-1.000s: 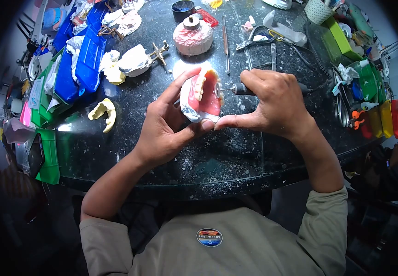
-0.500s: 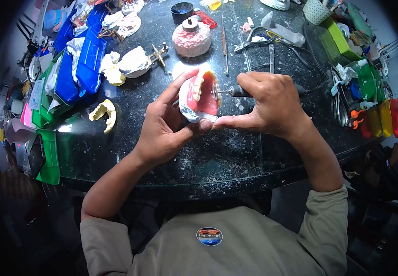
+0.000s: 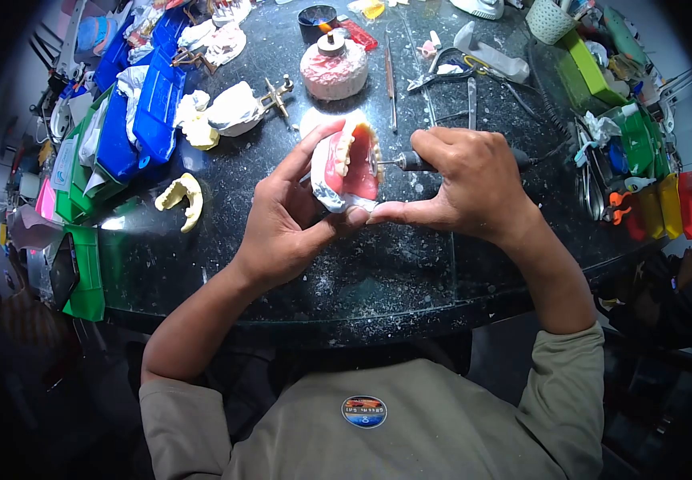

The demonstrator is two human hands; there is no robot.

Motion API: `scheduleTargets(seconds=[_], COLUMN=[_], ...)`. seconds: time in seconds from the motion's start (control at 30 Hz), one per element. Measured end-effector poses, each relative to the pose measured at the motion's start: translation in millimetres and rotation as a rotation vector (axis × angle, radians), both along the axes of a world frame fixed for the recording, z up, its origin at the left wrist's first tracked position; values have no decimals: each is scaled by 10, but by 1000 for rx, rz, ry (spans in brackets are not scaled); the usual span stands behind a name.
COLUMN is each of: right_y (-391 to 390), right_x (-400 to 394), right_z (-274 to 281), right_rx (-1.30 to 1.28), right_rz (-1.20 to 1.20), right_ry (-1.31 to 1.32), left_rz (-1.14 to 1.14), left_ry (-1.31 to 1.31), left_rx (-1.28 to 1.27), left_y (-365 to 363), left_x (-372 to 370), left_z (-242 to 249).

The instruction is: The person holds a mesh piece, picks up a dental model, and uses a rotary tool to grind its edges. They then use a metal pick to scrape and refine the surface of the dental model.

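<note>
My left hand (image 3: 286,210) is closed around a dental model (image 3: 326,192) of white plaster, thumb at its lower edge and fingers behind it. On the model sits a pink denture base (image 3: 366,180) with a row of cream teeth, tilted up toward me. My right hand (image 3: 474,180) grips a dark rotary handpiece (image 3: 416,162) between bent fingers. The handpiece's thin metal bur points left and meets the denture's right-hand row of teeth. My right thumb stretches to the model's lower edge, close to the left thumb.
Behind the model stands a pink-stained plaster block (image 3: 334,72) beside a small black cup (image 3: 316,22). A cream arch-shaped piece (image 3: 179,200) and a white plaster cast (image 3: 235,108) lie left. Pliers (image 3: 434,74) and slim tools lie right. Blue bins (image 3: 158,96) line the left side.
The bur tip has shifted slightly along the denture's right side, and the right hand has moved a little. A small orange flame now shows at the black cup.
</note>
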State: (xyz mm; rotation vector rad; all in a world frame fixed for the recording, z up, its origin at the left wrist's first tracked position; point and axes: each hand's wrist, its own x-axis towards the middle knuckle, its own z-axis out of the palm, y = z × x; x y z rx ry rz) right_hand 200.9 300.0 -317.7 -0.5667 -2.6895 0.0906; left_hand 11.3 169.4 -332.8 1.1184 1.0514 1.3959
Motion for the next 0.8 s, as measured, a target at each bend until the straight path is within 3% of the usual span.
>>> scheduleTargets(seconds=[0.8], right_y=[-22], right_x=[3], right_z=[-20], right_rx=[-23], right_rz=[6], right_ry=[33], left_rz=[8], left_ry=[28], left_rx=[92], left_y=[21], left_x=[-19], left_z=[-40])
